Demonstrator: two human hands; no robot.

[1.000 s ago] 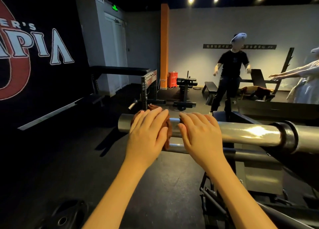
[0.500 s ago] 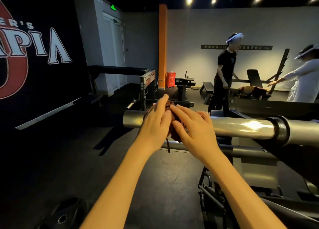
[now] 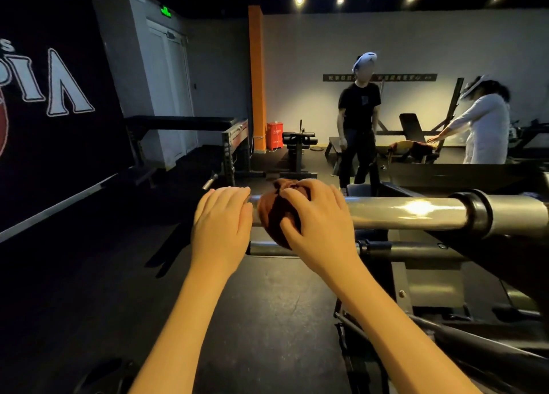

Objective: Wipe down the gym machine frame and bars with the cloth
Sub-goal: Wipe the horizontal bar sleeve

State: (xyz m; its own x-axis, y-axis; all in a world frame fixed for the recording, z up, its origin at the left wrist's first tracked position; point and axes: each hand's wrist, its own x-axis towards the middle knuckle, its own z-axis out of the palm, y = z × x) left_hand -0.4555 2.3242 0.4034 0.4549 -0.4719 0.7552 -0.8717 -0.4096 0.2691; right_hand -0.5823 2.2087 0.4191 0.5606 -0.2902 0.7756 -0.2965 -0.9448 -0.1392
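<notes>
**Both hands on the thick bar, cloth under the right**

The cloth (image 3: 274,215), a bunched reddish-brown rag, lay draped over the thick silver bar (image 3: 401,212) near its left end. The right hand (image 3: 322,226) gripped it there, fingers curled over the top of the bunch and the thumb pressed into its near side. The left hand (image 3: 221,226) rested just left of the cloth, fingers straight and close together, laid flat over the bar's end (which it hid from view). A dark collar (image 3: 475,212) ringed the bar well to the right. A thinner bar (image 3: 267,248) ran just below, and the cloth's lower edge hung down toward it. Far across the dark floor stood a person in a black shirt (image 3: 358,111) and, further right, a person in white (image 3: 487,126); an orange pillar (image 3: 257,82) rose to their left.
</notes>
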